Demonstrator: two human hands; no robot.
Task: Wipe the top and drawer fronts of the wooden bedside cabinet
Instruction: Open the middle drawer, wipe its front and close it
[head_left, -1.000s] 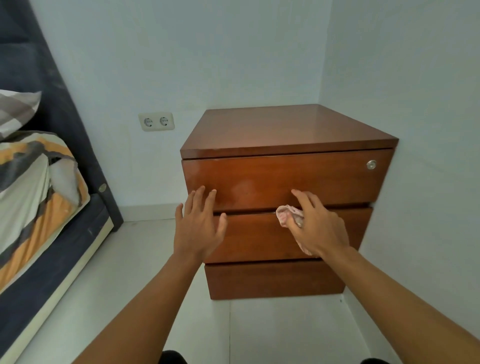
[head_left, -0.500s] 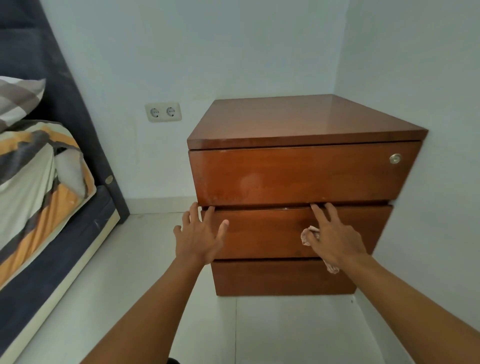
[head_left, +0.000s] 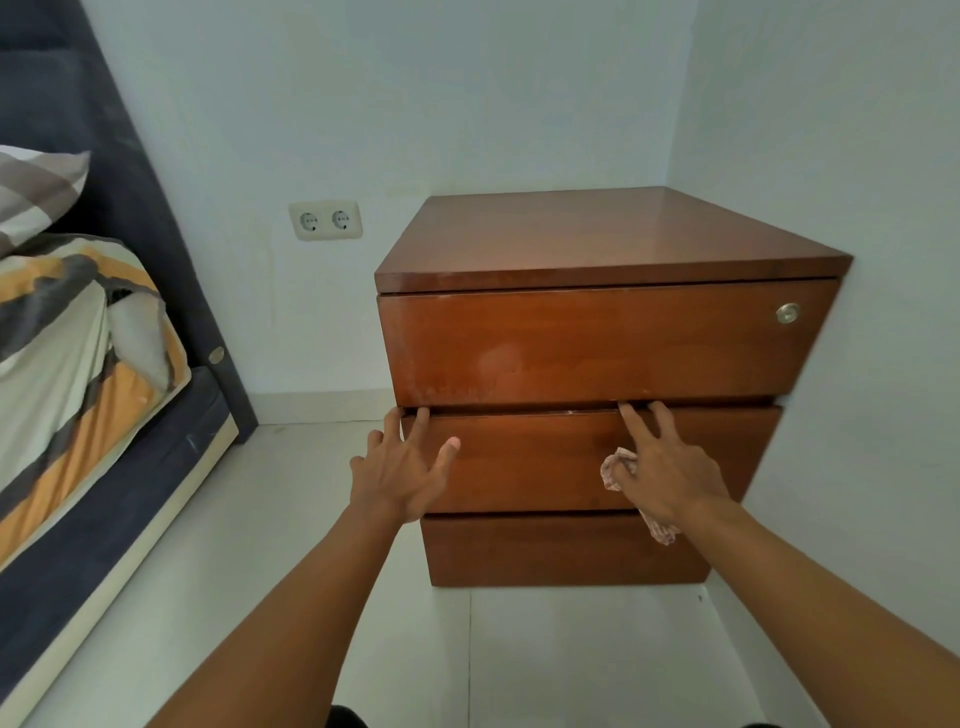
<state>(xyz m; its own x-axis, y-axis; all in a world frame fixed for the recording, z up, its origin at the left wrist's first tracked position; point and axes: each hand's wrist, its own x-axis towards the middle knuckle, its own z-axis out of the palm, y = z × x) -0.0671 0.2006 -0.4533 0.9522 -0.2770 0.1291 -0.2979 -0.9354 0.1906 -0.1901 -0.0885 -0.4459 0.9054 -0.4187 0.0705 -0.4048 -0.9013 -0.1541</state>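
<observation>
Spread fingers of the left hand (head_left: 402, 475) hook the middle drawer (head_left: 530, 460)'s top edge; the right hand (head_left: 667, 475) points two fingers there, the others clutching a crumpled cloth (head_left: 618, 467). The glossy reddish-brown cabinet (head_left: 597, 239) fills the corner, its top drawer (head_left: 597, 343) smudged pale.

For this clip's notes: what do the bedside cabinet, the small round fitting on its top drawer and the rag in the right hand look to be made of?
Cabinet: reddish-brown wood or wood veneer, glossy; the top reflects light and faint grain shows, though the top drawer front has dull, worn patches.
Round fitting: silvery, shiny metal, probably a lock; too small to be sure.
Rag: soft, crumpled pale cloth with a faint pinkish pattern, bunched under the right hand.
</observation>
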